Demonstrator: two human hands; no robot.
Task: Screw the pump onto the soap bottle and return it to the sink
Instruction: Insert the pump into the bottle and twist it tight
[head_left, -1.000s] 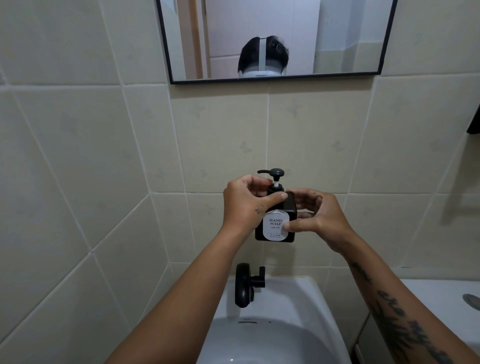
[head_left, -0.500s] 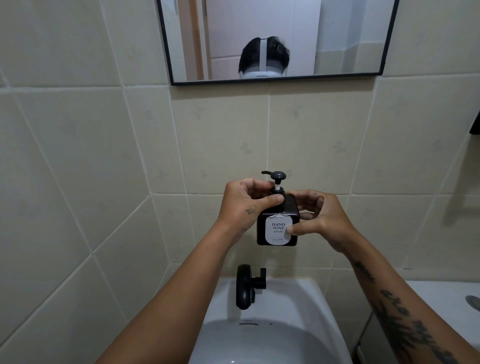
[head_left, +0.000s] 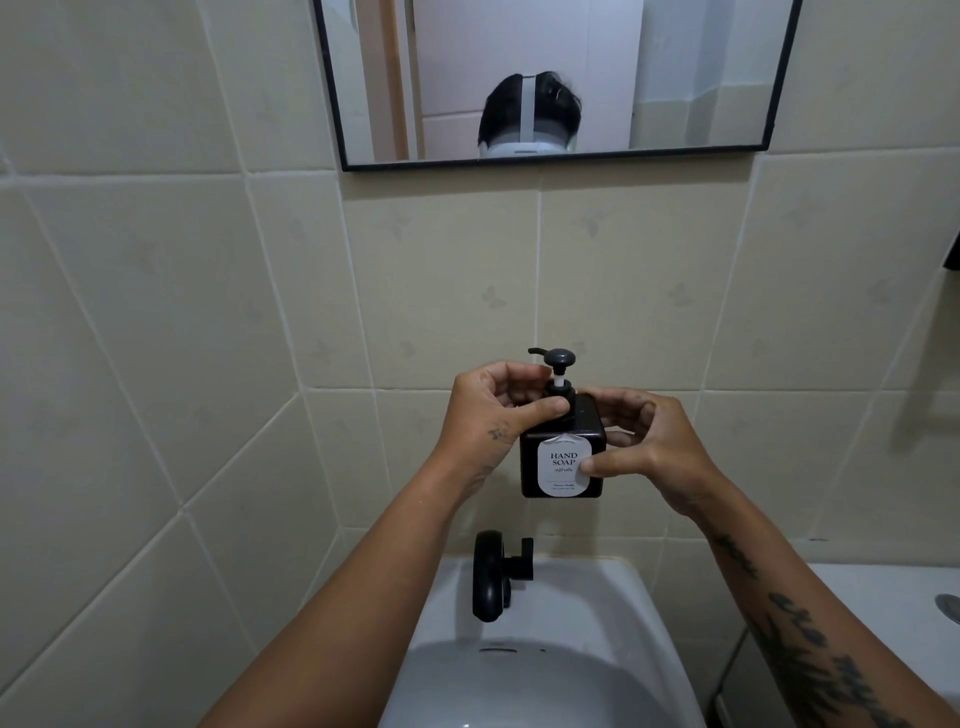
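Note:
A square black soap bottle (head_left: 535, 467) with a white "HAND SOAP" label hangs upright in the air above the white sink (head_left: 582, 613). Its dark pump (head_left: 557, 359) sits on the neck, nozzle pointing left. My left hand (head_left: 491, 415) pinches the pump's collar with thumb and fingers. My right hand (head_left: 644, 447) grips the bottle body from the right, thumb on the label. The bottle's right side is hidden by my fingers.
A black faucet (head_left: 493, 574) stands at the sink's back edge, right below the bottle. Tiled wall lies behind, a black-framed mirror (head_left: 550, 161) above. A white toilet tank (head_left: 883, 597) with a metal button sits at the lower right.
The bottle and both hands have dropped slightly and shifted a little right. My left thumb has slid along the pump collar; both grips hold.

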